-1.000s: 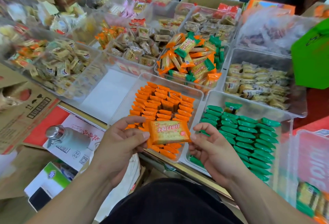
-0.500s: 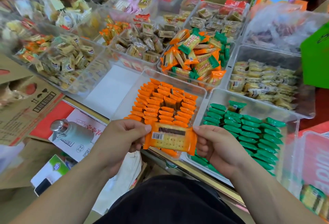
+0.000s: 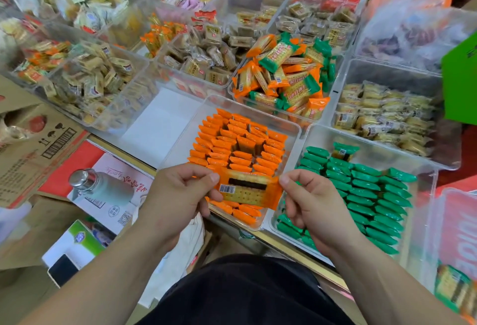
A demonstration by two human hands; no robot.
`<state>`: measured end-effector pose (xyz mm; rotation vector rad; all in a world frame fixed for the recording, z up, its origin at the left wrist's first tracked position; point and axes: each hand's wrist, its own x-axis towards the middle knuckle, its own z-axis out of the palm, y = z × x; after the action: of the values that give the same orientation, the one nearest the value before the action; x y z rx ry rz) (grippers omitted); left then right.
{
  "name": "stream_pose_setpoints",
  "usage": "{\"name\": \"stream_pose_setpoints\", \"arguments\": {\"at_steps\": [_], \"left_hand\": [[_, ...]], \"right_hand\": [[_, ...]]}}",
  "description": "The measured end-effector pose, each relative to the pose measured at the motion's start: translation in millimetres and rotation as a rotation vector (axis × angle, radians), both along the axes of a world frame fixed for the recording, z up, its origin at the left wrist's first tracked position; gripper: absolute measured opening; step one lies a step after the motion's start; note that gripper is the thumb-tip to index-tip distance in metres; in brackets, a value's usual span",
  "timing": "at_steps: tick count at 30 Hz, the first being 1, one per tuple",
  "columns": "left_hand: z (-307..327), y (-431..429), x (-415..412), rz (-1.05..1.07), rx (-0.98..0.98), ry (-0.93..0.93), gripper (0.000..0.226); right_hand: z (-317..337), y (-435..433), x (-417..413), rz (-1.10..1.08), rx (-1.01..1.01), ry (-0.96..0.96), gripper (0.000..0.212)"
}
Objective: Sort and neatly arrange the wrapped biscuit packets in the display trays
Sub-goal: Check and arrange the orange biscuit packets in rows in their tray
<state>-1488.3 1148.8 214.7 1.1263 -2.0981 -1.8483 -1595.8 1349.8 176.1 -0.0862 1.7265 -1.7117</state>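
An orange biscuit packet point(image 3: 247, 190) is stretched flat between my hands, barcode side up. My left hand point(image 3: 178, 195) pinches its left end and my right hand point(image 3: 312, 203) pinches its right end. It hovers over the near edge of a clear tray point(image 3: 180, 141) that holds neat rows of orange packets point(image 3: 237, 149). To the right, another clear tray point(image 3: 428, 182) holds rows of green packets point(image 3: 371, 190). Behind them a tray holds a loose heap of mixed orange and green packets point(image 3: 286, 74).
Many more clear trays of wrapped snacks point(image 3: 85, 77) fill the counter to the left and back. A white empty-looking tray point(image 3: 160, 121) sits left of the orange tray. Below the counter edge lie cardboard boxes point(image 3: 31, 149) and a steel-capped bottle point(image 3: 100, 185).
The packet was flipped from its printed front to its barcode side. My right hand, open beside it a second ago, now pinches its right end. The packet sits slightly lower and flatter.
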Motion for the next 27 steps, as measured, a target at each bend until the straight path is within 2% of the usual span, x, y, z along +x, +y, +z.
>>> {"name": "stream_pose_setpoints", "arguments": {"at_steps": [2,6,10,12,14,17,21,24,27], "left_hand": [[-5.9,3.6,-2.4,-0.033,-0.033,0.02,0.008],[-16.2,7.5,-8.6,-0.06,-0.052,0.064,0.013],[-32.2,4.6,-23.5,-0.163,-0.032,0.03,0.014],[-49.2,-4.7,-36.2,-0.228,-0.073,-0.005,0.013],[-72.3,-18.1,-53.0,-0.29,-0.211,-0.065,0.013],[-105.5,-36.7,-83.7,-0.449,-0.563,-0.169,0.026],[-139.7,-53.2,-128.2,-0.689,-0.975,-0.223,0.033],[-150.2,-54.8,-152.8,-0.856,-1.046,-0.39,0.023],[-159.7,-52.0,-162.1,-0.922,-1.118,-0.402,0.023]], "right_hand": [[2.1,-2.4,1.3,-0.008,0.015,0.074,0.017],[-2.5,-5.7,-1.2,-0.069,0.014,0.03,0.023],[-18.4,-13.0,-10.9,-0.177,0.037,0.002,0.01],[-27.8,-16.0,-20.0,-0.222,0.038,-0.012,0.012],[-37.0,-17.6,-30.6,-0.264,0.059,0.007,0.022],[-48.3,-17.4,-43.8,-0.298,0.114,0.048,0.032],[-59.7,-14.7,-52.6,-0.235,0.227,0.166,0.02],[-65.1,-12.0,-53.6,-0.21,0.248,0.196,0.018],[-71.3,-8.3,-54.5,-0.222,0.264,0.2,0.018]]}}
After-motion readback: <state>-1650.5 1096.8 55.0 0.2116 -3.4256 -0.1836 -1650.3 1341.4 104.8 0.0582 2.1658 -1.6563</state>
